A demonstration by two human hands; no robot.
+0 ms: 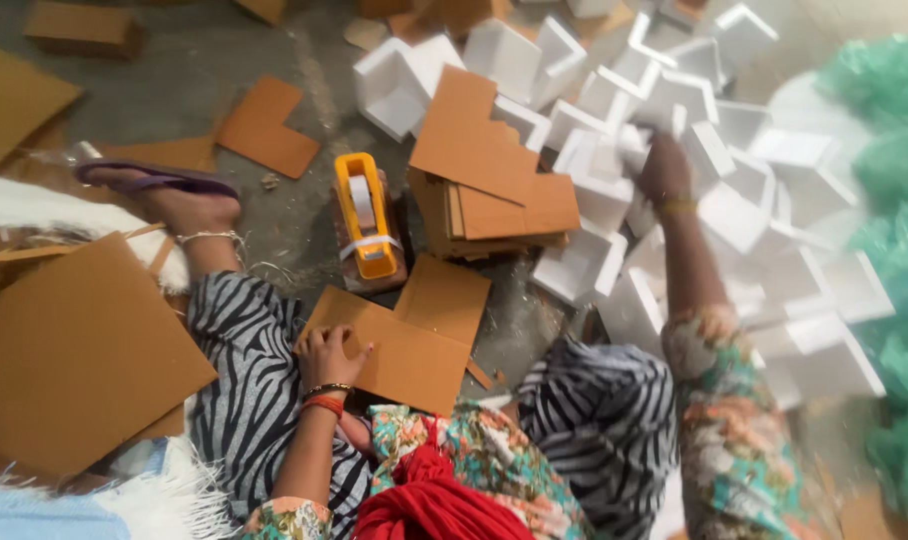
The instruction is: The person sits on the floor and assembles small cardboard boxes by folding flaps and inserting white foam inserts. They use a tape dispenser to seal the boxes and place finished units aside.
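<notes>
I sit on the floor in striped trousers. My left hand (328,356) rests with fingers curled on an L-shaped brown cardboard piece (414,335) lying on my lap and the floor. My right hand (664,168) reaches out into a heap of white foam corner pieces (739,205); motion blur hides whether it grips one. A stack of L-shaped cardboard pieces (489,175) lies between the hands. A yellow tape dispenser (364,215) stands just left of that stack.
A large flat cardboard sheet (69,355) lies at my left. My foot in a purple sandal (164,190) is stretched out at the left. Loose cardboard pieces (267,125) litter the grey floor. Green plastic bags (899,250) fill the right edge.
</notes>
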